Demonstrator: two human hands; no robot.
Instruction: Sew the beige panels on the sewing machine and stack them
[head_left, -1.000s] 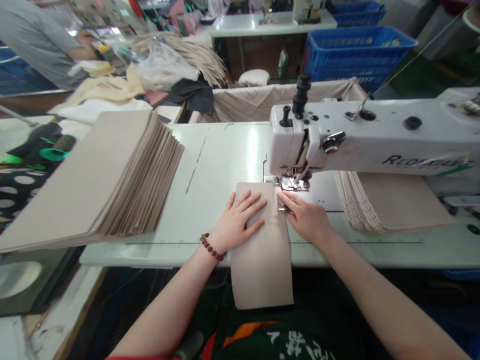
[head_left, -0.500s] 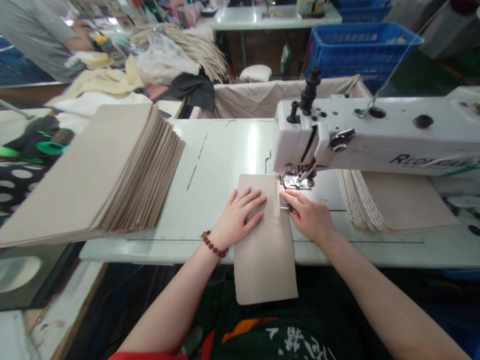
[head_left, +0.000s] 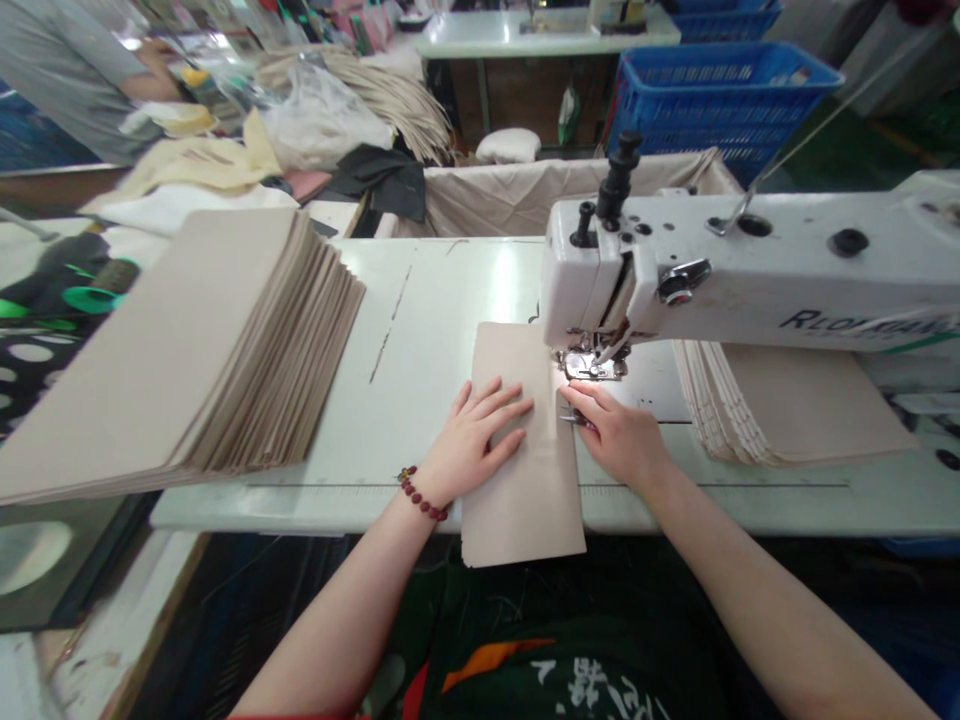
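Observation:
A beige fabric panel [head_left: 521,510] lies lengthwise on the sewing machine table, its near end hanging over the front edge. My left hand [head_left: 480,435] rests flat on it, fingers spread. My right hand [head_left: 619,430] is at the panel's right edge, just in front of the presser foot [head_left: 592,365], fingertips touching the cloth. Metal tips of small thread snips [head_left: 574,416] stick out from under its curled fingers; the rest of them is hidden. The panel's right edge runs up to the left side of the foot on the white sewing machine [head_left: 750,270].
A tall stack of beige panels [head_left: 225,320] stands at the left. Several stitched panels [head_left: 810,400] lie right of the needle, partly beneath the machine arm. Behind the table are a cloth-lined bin [head_left: 517,195] and blue crates [head_left: 727,90]. A person in grey [head_left: 67,70] is at far left.
The panel has slid away from me along the left of the presser foot, so less of it overhangs the front edge. Both hands stay in nearly the same place.

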